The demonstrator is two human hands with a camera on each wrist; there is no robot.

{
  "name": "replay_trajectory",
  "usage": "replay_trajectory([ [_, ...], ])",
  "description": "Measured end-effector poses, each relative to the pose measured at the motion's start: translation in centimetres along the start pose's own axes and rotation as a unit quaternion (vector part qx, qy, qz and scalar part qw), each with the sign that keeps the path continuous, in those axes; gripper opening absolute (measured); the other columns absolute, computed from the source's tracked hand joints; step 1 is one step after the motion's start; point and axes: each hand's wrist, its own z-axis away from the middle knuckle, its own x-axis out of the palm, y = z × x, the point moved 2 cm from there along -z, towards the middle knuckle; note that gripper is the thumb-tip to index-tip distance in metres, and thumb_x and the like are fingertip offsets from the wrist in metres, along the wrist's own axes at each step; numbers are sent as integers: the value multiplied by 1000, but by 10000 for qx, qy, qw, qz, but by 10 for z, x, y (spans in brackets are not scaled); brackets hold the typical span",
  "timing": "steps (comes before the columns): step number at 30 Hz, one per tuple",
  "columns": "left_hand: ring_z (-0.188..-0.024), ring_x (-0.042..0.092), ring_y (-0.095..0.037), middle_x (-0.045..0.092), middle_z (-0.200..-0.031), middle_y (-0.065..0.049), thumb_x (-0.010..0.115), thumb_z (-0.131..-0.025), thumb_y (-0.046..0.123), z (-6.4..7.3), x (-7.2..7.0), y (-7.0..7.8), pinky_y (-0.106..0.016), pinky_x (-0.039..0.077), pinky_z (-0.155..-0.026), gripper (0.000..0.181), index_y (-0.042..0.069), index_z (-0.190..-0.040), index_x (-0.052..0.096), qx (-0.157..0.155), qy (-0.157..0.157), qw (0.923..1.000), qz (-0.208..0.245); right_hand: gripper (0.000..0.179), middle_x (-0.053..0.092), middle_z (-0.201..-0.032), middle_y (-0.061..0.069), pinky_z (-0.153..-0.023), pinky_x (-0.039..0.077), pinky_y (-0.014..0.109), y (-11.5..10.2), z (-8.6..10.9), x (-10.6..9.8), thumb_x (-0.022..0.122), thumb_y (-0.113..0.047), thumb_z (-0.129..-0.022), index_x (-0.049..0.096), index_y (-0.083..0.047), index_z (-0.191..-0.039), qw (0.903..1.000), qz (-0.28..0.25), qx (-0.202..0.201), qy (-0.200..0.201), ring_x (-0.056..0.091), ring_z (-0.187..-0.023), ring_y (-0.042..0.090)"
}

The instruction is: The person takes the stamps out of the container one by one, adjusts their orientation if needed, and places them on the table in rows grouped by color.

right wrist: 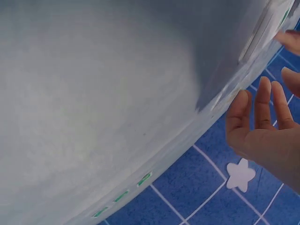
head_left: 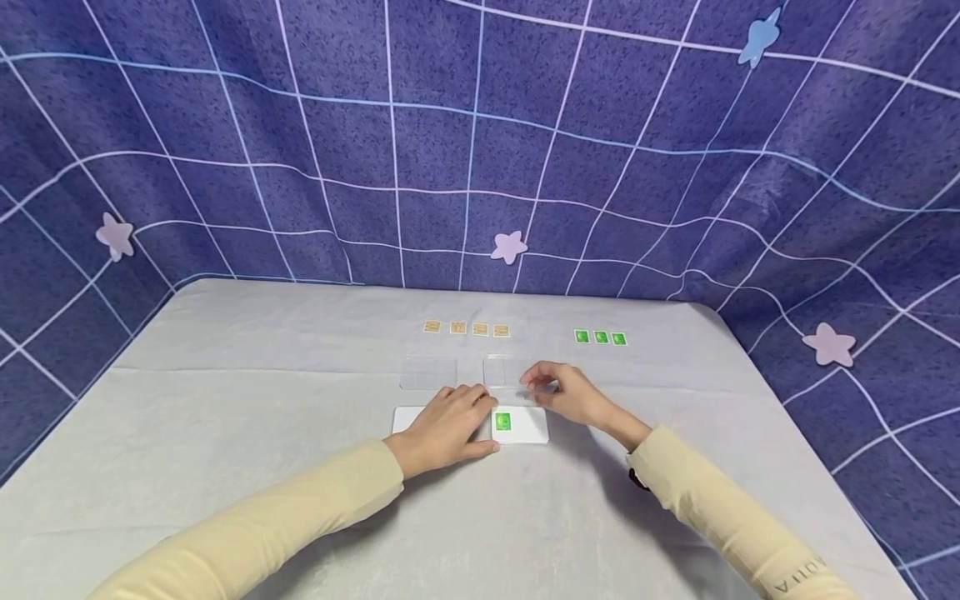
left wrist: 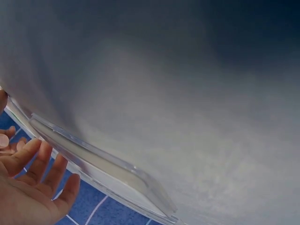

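Observation:
My left hand (head_left: 447, 425) reaches over a white tray (head_left: 406, 417) and hides much of it. Its fingertips and thumb lie at the left side of a second white tray (head_left: 528, 427), which bears a small green picture tile (head_left: 503, 422). The right hand (head_left: 567, 392) hovers behind that tray, loosely bent fingers at the right edge of a clear plastic cover (head_left: 504, 372). Nothing shows between its fingertips in the right wrist view. Left of it lies another clear cover (head_left: 428, 373). In the left wrist view, a tray (left wrist: 93, 159) appears edge-on beside the fingers.
Along the back of the table (head_left: 262, 400) runs a row of several orange-patterned tiles (head_left: 458, 328). Three green tiles (head_left: 601, 337) lie farther right. A blue gridded curtain (head_left: 337, 142) with star shapes (head_left: 509, 247) hangs behind the table.

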Motion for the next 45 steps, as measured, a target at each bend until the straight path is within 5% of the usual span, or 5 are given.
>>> replay_trajectory([
  [21, -97, 54, -20, 56, -110, -4, 64, -77, 53, 0, -1, -1, -38, 44, -81, 59, 9, -116, 57, -77, 67, 9999, 63, 28, 64, -88, 14, -72, 46, 28, -12, 8, 24, 61, 8, -75, 59, 3, -102, 9996, -248, -53, -106, 58, -85, 25],
  [32, -97, 54, -21, 56, -110, -4, 62, -77, 55, -1, -1, -1, -37, 44, -79, 60, 9, -115, 56, -41, 77, 10000, 34, 28, 63, -91, 12, -79, 48, 38, -14, 9, 28, 62, 8, -74, 59, 3, -101, 9998, -181, 36, -27, 59, -88, 25],
  [45, -98, 54, -21, 55, -111, -5, 62, -78, 55, -1, -1, -1, -38, 44, -81, 60, 9, -116, 56, -74, 24, 10000, -17, 29, 64, -94, 12, -78, 47, 36, -15, 9, 34, 63, 9, -73, 60, 1, -101, 9991, -235, 331, 146, 58, -92, 25],
])
